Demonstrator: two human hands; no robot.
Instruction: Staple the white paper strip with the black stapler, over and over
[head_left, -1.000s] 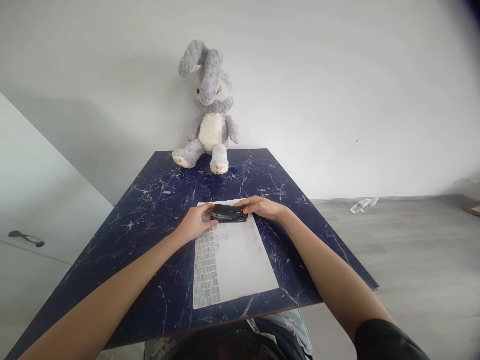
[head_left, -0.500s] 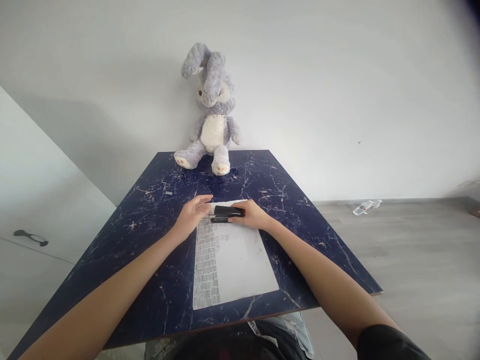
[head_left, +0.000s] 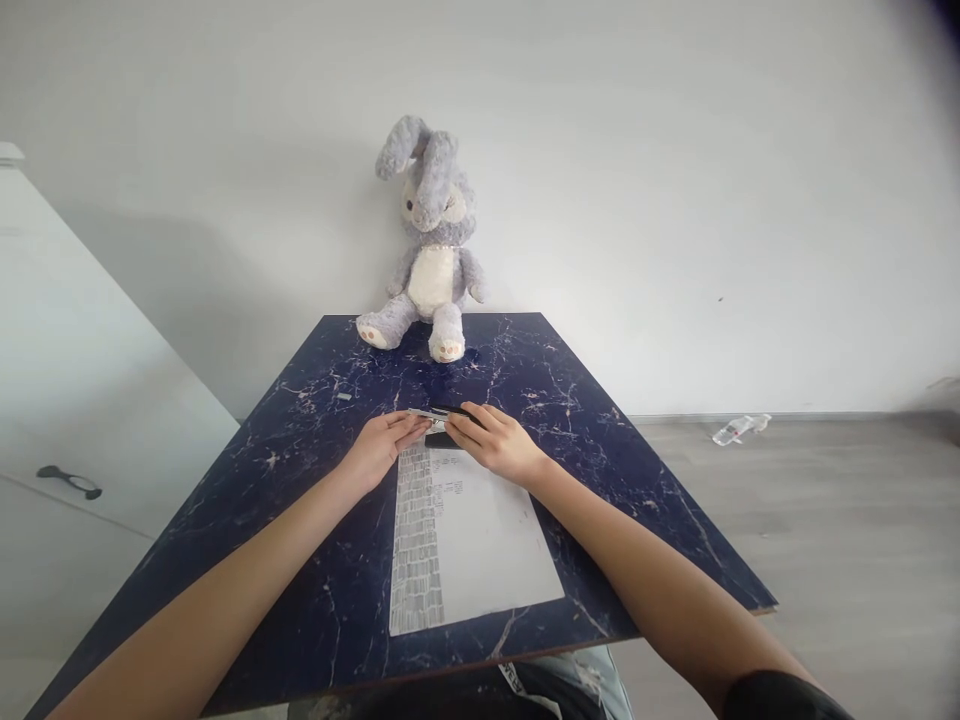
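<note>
1. Over the far end of the paper (head_left: 495, 550), your right hand (head_left: 496, 442) has its fingers curled around the black stapler (head_left: 444, 441), with dark parts of it showing above and below your fingertips.
2. Just beside it, your left hand (head_left: 379, 450) reaches in with its fingers bent and close together, the tips at a thin pale strip (head_left: 429, 416) by the stapler's left end. You can't tell from this view whether they pinch the strip or only touch it.
3. Between your two hands, the stapler sits crosswise to the paper; its middle is largely hidden by your right fingers, and whether its base touches the sheet is unclear.
4. Under your hands, the paper lies flat on the dark blue marbled table (head_left: 300, 530), with a band of grey block-like marks down its left side and small faint marks near the stapler.
5. At the table's far edge, a grey plush rabbit (head_left: 433, 278) sits upright against the pale wall (head_left: 600, 200), and a small pale piece (head_left: 343, 396) lies nearer you, to its left.
6. Off to your right, a clear plastic bottle (head_left: 741, 430) lies on the grey floor (head_left: 847, 520); to your left stands a white cabinet (head_left: 90, 370) with a dark handle (head_left: 69, 482).
</note>
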